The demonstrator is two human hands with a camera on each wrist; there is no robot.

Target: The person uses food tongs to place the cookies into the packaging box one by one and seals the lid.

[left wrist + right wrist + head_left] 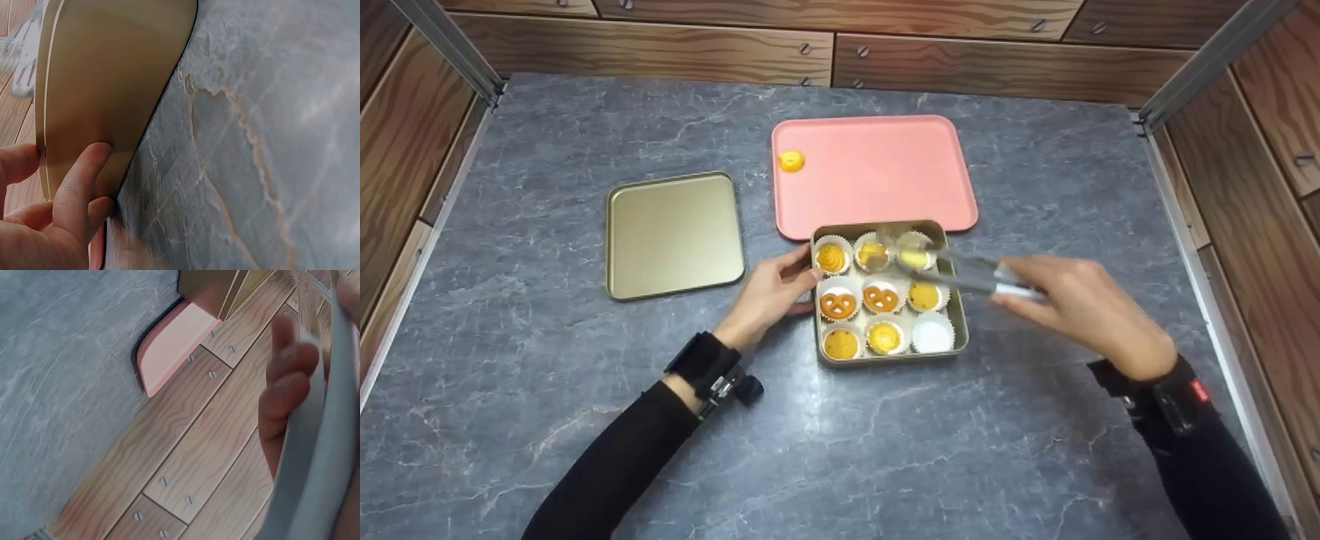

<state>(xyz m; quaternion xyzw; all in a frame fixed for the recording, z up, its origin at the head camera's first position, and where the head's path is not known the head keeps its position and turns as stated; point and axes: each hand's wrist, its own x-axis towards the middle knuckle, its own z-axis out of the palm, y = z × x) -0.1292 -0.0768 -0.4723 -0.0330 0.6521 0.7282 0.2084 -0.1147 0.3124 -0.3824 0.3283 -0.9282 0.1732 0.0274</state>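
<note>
A gold square tin (885, 362) holds rows of white paper cups with yellow cookies and pretzel-shaped cookies (838, 304). The cup (933, 334) at its near right corner shows only white. My left hand (769, 296) touches the tin's left side, fingers spread on the outer wall (112, 73) and thumb at the rim. My right hand (1069, 300) grips grey-handled tongs (971, 281), also seen along the palm in the right wrist view. Their clear, blurred tips reach over the tin's far row; whether they hold a cookie I cannot tell.
Behind the tin lies a pink tray (877, 172) with one yellow cookie (791, 160) near its left edge. A gold lid (675, 236) rests to the left on the grey marbled table (840, 450). Wood-patterned panels (660, 49) border the table at the back and sides.
</note>
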